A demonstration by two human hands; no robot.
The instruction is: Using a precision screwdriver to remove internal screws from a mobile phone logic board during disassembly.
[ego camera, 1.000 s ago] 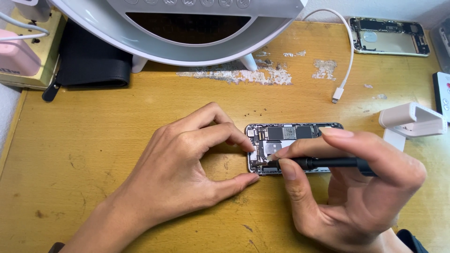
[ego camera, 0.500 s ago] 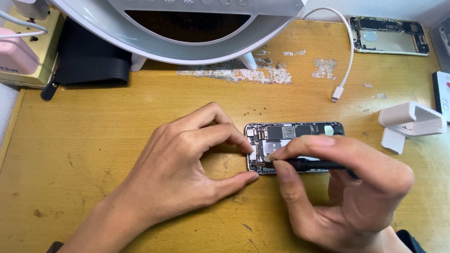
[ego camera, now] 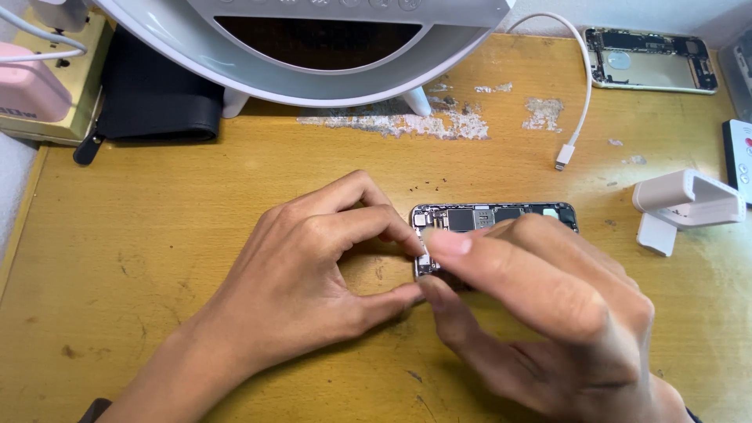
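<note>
An opened phone (ego camera: 501,215) lies flat on the wooden desk (ego camera: 157,235) with its circuit board and dark parts showing. My left hand (ego camera: 298,290) pinches the phone's left end between thumb and index finger. Blurred with motion, my right hand (ego camera: 548,313) lies over most of the phone, with its index finger and thumb meeting at that same left end. Its curled fingers hide the thin black tool it held a moment ago.
A white ring lamp (ego camera: 313,63) stands at the back, with a black pouch (ego camera: 157,102) and a pink object (ego camera: 31,90) to its left. A white cable (ego camera: 576,117), a second opened phone shell (ego camera: 650,70) and a white stand (ego camera: 689,204) sit on the right. Tiny dark screws (ego camera: 427,186) lie behind the phone.
My right hand has slid left across the phone, now covering most of it and the black tool. My left hand has kept its pinch on the phone's left end.
</note>
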